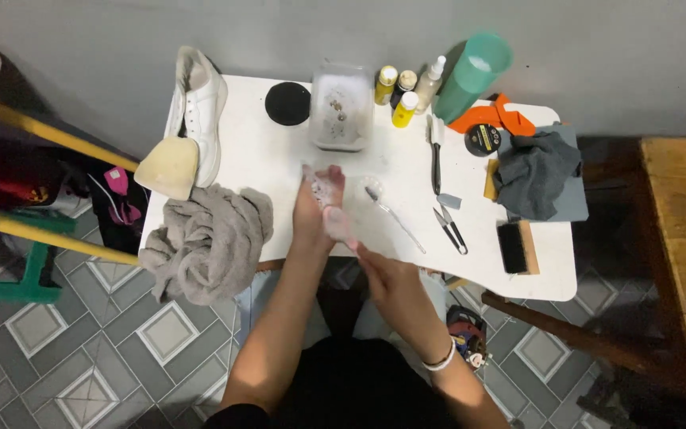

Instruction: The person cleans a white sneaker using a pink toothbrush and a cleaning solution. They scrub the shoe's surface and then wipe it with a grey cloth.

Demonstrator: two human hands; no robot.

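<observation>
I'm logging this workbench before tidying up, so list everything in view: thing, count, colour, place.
white sneaker: 1, white, table's far left corner
shoe insert: 1, cream, beside the sneaker
towel: 1, grey, crumpled at the table's left edge
round lid: 1, black, far side
plastic tub: 1, clear, far middle
small bottles: 4, yellow, dark and clear, right of the tub
cup: 1, teal, far right
round tin: 1, black, near orange piece
cloth: 1, dark grey, right side
brush block: 1, black and wood, near right edge
scissors: 1, dark
thin brush: 1, pale, mid-table
table: 1, white
left hand: holds something pale, blurred
right hand: touching it
</observation>
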